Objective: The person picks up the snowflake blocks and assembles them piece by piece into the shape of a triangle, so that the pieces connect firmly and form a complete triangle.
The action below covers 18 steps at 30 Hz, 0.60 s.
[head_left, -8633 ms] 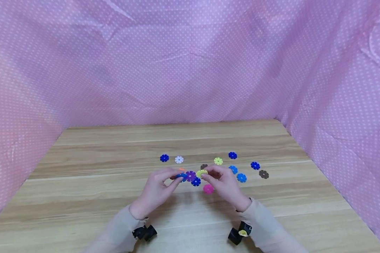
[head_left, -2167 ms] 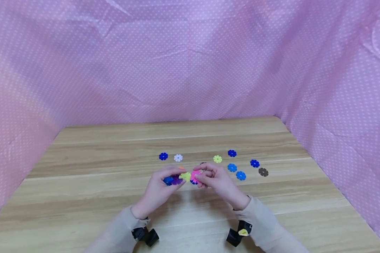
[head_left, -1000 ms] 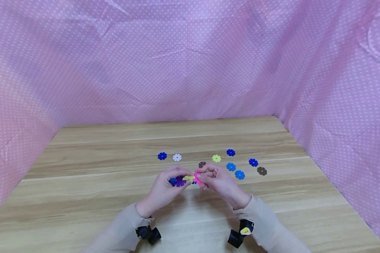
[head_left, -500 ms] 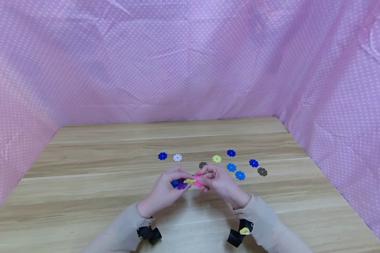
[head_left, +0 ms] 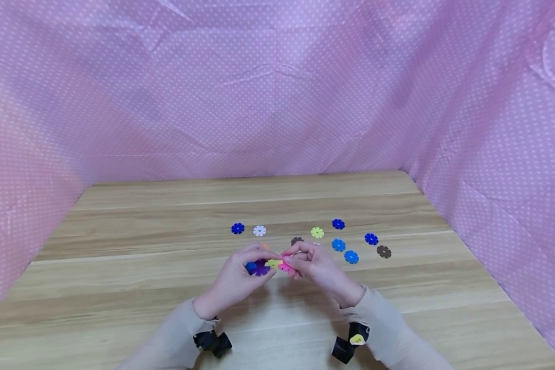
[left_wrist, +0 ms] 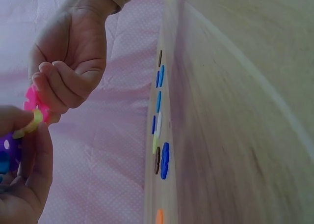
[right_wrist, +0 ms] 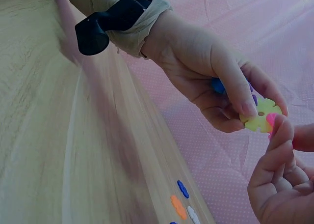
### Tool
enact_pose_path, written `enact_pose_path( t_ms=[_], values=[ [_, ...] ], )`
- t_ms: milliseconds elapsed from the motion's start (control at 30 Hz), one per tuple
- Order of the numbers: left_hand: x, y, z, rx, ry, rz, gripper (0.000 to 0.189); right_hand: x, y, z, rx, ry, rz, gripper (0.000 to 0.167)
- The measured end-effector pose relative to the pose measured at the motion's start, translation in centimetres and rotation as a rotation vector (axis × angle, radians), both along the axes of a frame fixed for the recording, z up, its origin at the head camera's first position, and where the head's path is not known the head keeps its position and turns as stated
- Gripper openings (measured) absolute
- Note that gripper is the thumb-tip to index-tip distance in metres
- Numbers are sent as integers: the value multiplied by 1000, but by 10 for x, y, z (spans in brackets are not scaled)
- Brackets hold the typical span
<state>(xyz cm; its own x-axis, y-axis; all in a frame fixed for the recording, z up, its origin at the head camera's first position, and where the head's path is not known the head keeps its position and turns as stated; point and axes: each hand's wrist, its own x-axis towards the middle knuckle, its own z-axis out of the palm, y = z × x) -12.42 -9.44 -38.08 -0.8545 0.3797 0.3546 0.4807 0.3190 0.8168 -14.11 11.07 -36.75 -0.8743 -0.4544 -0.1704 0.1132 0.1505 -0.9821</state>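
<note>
A: What is being held by the left hand (left_wrist: 36, 180)?
B: A yellow disc (left_wrist: 33, 124) is being pinched; a purple disc (left_wrist: 16, 153) and a blue piece (left_wrist: 4, 161) are being partly cropped at the view's margin.
A: And by the right hand (left_wrist: 73, 62)?
B: A pink disc (left_wrist: 32, 97) is being gripped, apparently touching the yellow one. Loose discs (left_wrist: 165, 160) are being supported, seen edge-on, by the wooden tabletop (left_wrist: 235, 106).

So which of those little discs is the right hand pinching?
The pink disc, the only one of that colour; the left hand pinches a yellow disc.
</note>
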Motion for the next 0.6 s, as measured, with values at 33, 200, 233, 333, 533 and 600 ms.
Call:
enact_pose_path(
  t_ms=[33,200,233,333,533,600],
  values=[
    [0,0,0,-5,-4,-2,26,-1,1,-1,1,5,6,24],
    [1,-2,0,-22,-18,-16,27,-2,5,-3,22,17,36,26],
    [1,-2,0,-18,-17,-22,27,-2,6,-3,30,22,41,26],
    [1,-3,-1,-4,-7,-29,27,-3,10,-3,43,27,45,29],
    [1,-4,-2,-7,-35,17,28,-4,27,-5,48,19,-3,38],
    [2,-5,-2,-21,-50,40,28,-5,35,-6,56,29,-20,41]
  ],
)
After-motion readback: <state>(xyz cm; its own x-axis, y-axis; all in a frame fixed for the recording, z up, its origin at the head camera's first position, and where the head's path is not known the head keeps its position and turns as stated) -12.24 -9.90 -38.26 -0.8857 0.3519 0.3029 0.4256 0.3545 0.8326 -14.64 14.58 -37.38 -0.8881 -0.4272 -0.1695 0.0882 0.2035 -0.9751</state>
